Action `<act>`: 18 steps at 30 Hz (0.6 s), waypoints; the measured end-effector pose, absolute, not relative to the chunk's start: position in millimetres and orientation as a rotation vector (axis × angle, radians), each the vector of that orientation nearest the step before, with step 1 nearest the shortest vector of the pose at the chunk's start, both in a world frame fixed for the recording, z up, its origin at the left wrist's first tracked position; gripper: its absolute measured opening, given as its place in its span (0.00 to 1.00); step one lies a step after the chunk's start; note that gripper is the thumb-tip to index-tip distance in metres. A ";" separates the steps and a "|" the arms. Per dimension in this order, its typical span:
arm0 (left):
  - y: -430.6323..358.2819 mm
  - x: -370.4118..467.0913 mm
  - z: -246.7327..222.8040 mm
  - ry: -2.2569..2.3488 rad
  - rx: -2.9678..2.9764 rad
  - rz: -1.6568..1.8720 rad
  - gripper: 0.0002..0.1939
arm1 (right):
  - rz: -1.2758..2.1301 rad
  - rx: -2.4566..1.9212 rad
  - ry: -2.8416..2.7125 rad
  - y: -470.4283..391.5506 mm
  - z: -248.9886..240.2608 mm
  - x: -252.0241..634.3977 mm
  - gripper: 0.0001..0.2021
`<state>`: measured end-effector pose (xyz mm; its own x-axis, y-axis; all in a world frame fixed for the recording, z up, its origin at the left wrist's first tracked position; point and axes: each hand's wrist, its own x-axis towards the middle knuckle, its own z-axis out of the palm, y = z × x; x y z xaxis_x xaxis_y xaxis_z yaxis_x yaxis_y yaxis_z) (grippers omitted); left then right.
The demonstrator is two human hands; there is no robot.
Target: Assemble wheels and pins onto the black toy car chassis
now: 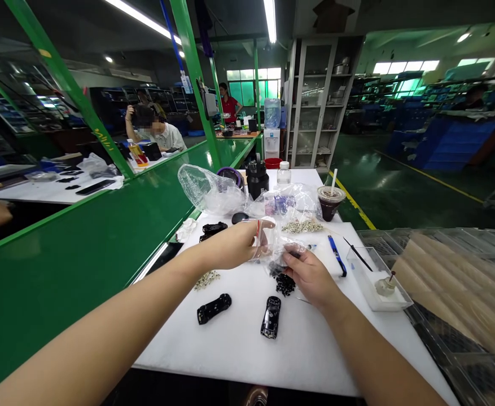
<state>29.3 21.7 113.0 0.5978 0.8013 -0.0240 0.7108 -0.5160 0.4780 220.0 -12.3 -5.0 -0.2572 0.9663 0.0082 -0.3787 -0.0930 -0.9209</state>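
Between my hands is a clear plastic zip bag (276,246) with a red line near its mouth. My left hand (241,243) is at the bag's mouth, its fingers closed on the film and partly hidden by it. My right hand (309,273) pinches the bag's lower end, where something dark shows. Just below lies a pile of small black parts (285,285). Nearer me on the white table (239,349) are two black toy car bodies (214,308) (270,317), set apart. A heap of small pale parts (207,279) lies under my left forearm.
Further back stand a black bottle (257,179), an iced drink cup (330,202) and loose plastic bags (213,192). Another pale heap (302,226) and a blue cutter (337,256) lie to the right, beside a clear tray (378,287). A green partition (103,231) borders the left. Other people sit beyond.
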 end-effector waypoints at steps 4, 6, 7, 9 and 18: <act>25.2 19.7 111.5 1.189 2.320 0.265 0.13 | 1.559 -0.883 -1.178 -10.9 -11.1 219.9 0.21; 25.8 11.9 108.4 1.200 2.294 0.298 0.08 | 1.520 -0.908 -1.250 -9.7 -14.2 219.0 0.19; 25.3 7.7 106.0 1.213 2.281 0.323 0.09 | 1.505 -0.914 -1.285 -9.2 -15.3 218.1 0.18; 22.4 -0.8 99.3 1.243 2.250 0.372 0.10 | 1.484 -0.918 -1.349 -8.8 -16.2 215.1 0.18; 7.9 -39.4 77.2 1.339 2.106 0.477 0.19 | 1.413 -0.971 -1.677 3.0 1.8 182.3 0.12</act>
<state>-39.4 7.9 77.2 0.4288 0.9033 -0.0138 0.6908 -0.3180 0.6493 182.3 3.0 1.8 -0.4522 0.8900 0.0590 0.0927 0.1128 -0.9893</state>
